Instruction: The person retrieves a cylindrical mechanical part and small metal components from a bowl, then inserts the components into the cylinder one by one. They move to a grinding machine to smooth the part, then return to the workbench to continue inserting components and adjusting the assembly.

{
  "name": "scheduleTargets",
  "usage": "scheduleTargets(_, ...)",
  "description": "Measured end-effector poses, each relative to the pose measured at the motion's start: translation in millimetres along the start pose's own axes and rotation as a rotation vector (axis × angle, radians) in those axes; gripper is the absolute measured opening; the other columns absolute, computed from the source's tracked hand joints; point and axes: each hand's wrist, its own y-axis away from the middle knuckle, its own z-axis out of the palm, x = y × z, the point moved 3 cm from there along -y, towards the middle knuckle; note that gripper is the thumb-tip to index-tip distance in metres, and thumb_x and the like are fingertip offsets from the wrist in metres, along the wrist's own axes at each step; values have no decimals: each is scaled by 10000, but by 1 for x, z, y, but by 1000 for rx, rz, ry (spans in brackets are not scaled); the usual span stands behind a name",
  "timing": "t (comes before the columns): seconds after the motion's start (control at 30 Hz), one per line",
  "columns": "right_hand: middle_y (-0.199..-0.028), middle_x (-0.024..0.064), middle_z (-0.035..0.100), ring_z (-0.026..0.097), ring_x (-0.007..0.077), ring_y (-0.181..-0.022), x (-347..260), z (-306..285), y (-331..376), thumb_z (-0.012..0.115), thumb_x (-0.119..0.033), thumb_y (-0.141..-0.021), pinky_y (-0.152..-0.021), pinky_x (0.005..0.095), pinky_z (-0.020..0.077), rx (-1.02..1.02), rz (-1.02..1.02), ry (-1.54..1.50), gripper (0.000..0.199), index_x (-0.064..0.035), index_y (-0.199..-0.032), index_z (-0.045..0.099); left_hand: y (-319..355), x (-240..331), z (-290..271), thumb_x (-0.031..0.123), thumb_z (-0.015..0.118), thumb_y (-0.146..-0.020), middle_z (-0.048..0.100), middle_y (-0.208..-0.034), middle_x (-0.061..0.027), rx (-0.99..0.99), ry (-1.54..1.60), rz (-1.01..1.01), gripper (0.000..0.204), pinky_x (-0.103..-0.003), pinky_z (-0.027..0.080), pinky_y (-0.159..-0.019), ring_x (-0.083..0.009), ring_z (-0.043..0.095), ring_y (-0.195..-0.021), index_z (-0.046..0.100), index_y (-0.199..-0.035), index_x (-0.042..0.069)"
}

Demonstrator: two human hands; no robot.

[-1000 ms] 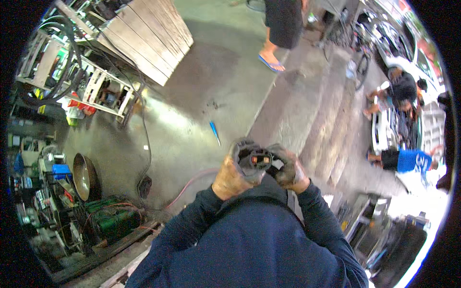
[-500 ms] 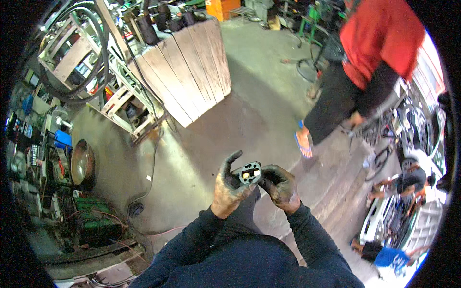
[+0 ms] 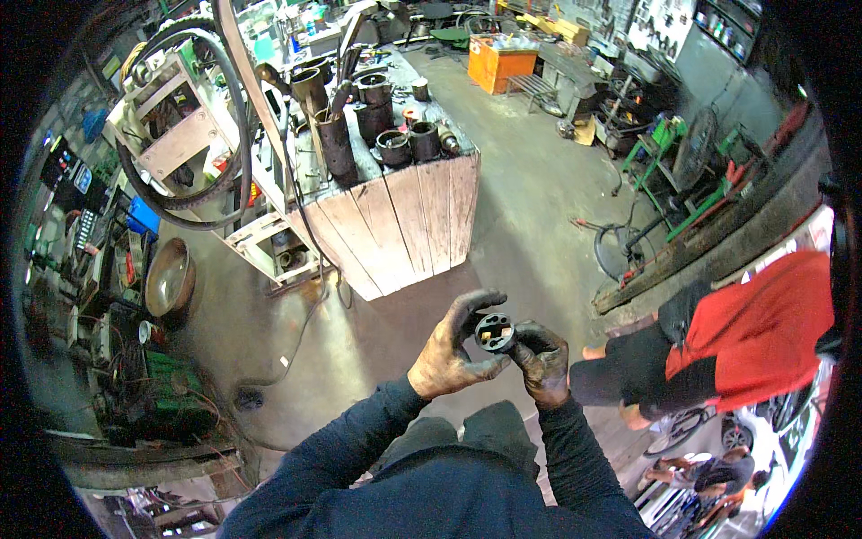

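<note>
A small round dark-grey part (image 3: 495, 333) with several holes and two pale square pieces in its face sits in front of my body. My right hand (image 3: 544, 366) pinches it at its right edge between blackened fingertips. My left hand (image 3: 442, 356) curves around its left side, thumb and fingers spread apart. Whether a left fingertip touches the part from behind, I cannot tell. Both hands are smeared with dark grease.
Ahead stands a wooden bench (image 3: 395, 229) bearing dark metal cylinders (image 3: 338, 148). A person in red (image 3: 750, 328) is close on the right. At left are a round metal basin (image 3: 170, 277) and a cable (image 3: 308, 328) on the floor. An orange box (image 3: 500, 67) stands farther back.
My view has tilted up, showing more of the bench top. The person in red has shifted lower in view. My left thumb and fingers have moved apart, away from the round part.
</note>
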Motion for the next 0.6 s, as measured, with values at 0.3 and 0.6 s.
scheduleTargets(0.3,-1022,66,742,686,159,-940,52,-100,-166,757,-181,-933,-838,312,559,-80,-16,-47,238,6,-1074,716,-183,-25,1,124,878,-760,733,-1180,-156,-49,-508,155,389,-376,594,-855,-292,737,-987,668,-1074,32)
scheduleTargets(0.6,-933,30,706,628,105,-819,33,-169,-376,746,-277,-951,-690,248,506,-266,138,-89,316,23,-1040,700,-375,-61,-15,181,928,-752,742,-977,-107,195,-445,145,358,-328,581,-690,-233,726,-802,732,-1012,33)
